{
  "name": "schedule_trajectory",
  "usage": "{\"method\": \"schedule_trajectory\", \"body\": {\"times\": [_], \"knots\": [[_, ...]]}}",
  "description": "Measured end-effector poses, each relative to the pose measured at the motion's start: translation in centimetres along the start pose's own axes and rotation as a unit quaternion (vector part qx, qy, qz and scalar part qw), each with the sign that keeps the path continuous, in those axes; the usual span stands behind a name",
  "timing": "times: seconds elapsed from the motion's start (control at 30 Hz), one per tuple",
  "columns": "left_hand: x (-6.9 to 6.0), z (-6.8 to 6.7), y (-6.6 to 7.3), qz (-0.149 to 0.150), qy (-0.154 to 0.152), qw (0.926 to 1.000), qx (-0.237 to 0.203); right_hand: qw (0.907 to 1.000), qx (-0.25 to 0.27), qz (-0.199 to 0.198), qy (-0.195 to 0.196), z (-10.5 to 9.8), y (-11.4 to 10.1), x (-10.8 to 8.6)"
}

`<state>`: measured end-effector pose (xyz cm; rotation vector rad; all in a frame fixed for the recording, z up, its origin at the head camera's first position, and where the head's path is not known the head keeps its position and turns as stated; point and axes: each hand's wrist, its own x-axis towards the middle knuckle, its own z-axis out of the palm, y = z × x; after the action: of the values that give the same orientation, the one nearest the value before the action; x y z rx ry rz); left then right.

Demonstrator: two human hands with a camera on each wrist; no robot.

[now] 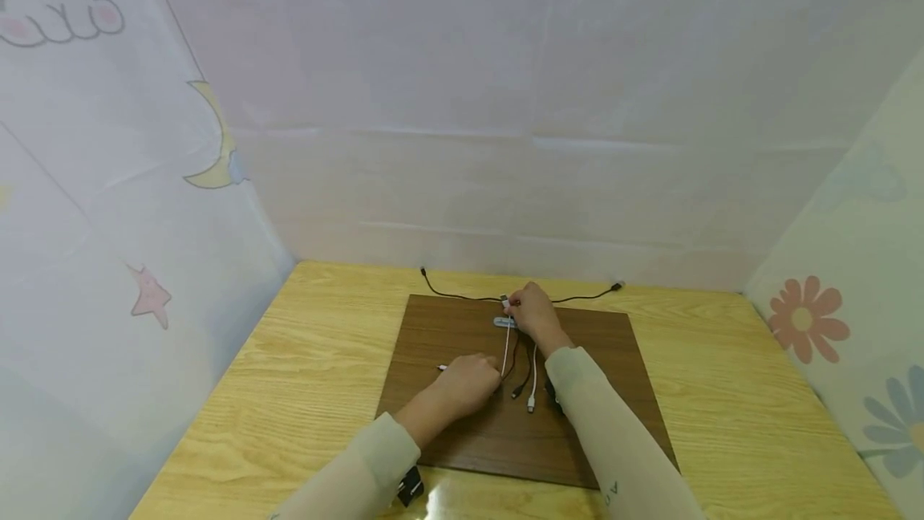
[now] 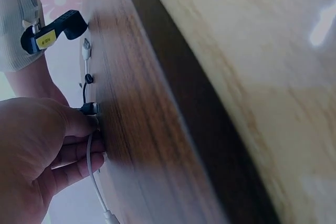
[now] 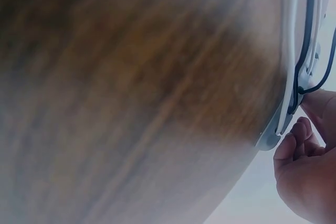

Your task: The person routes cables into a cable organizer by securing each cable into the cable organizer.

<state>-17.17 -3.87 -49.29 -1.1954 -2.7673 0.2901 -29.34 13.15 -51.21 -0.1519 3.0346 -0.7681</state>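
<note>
A white USB cable runs taut between the two hands over a dark brown wooden board. My left hand pinches its near part low over the board; a black cable plug sits beside the thumb in the left wrist view. At the board's far edge, my right hand pinches the same cable close to its white plug. Just under those fingers lies a grey-blue cable clip. White and black cables pass over this clip in the right wrist view, where the fingertips are partly hidden.
The brown board lies on a yellow wood-grain table. Between the forearms lie a black cable end and a white cable end. Two black plugs, a left one and a right one, lie beyond the board.
</note>
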Motion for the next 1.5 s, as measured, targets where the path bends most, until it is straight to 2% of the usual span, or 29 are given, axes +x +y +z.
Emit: {"method": "schedule_trajectory", "body": {"times": [0.33,0.7,0.97,1.5], "knots": [[-0.1,0.2,0.2,-0.013,0.002,0.9999,-0.002,0.9998,-0.005,0.013,-0.011,0.1,-0.2,-0.1],[0.1,0.2,0.2,-0.023,0.017,0.9996,-0.002,0.9978,-0.064,0.019,-0.006,-0.4,-0.3,-0.2],[0.0,0.2,0.1,-0.024,0.008,0.9997,-0.005,0.9976,-0.062,0.026,-0.020,-0.8,-0.7,-0.3],[-0.1,0.0,0.1,-0.030,0.018,0.9990,-0.026,0.9982,-0.053,0.021,-0.019,-1.0,-0.4,-0.2]]}}
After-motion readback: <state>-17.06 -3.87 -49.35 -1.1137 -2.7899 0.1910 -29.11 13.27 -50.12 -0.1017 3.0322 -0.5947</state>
